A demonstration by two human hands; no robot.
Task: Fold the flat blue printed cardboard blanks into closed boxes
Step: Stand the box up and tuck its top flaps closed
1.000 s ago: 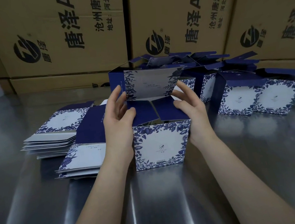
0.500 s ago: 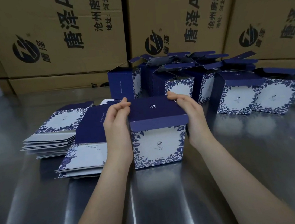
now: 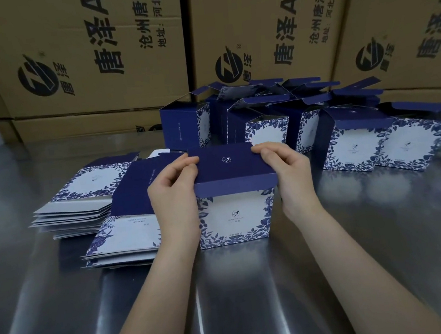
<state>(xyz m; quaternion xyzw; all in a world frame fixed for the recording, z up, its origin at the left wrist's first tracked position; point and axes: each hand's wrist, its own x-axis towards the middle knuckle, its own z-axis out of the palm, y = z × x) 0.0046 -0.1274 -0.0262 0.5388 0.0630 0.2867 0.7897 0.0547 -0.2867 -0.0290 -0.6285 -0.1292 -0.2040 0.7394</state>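
Lid (image 3: 227, 163) is down over the box (image 3: 236, 217) now — your left hand (image 3: 173, 188) and right hand (image 3: 285, 170) pinch its sides; front flap (image 3: 235, 185) awaits tucking.

Left carton (image 3: 78, 59): round black logo with small 唐泽 beside it, big 唐泽A, then smaller 沧州唐泽 and 地址:河北河, cut off by the frame's top edge. Middle carton (image 3: 257, 19): same logo with an ® mark, 唐泽AH, 沧州唐泽通 and 地址:河北河间; right carton (image 3: 399, 9): logo again, 唐泽A. The box (image 3: 236, 217) I hold bears a small white emblem on its navy lid (image 3: 227, 166) and on its front, the print beneath too fine to read.
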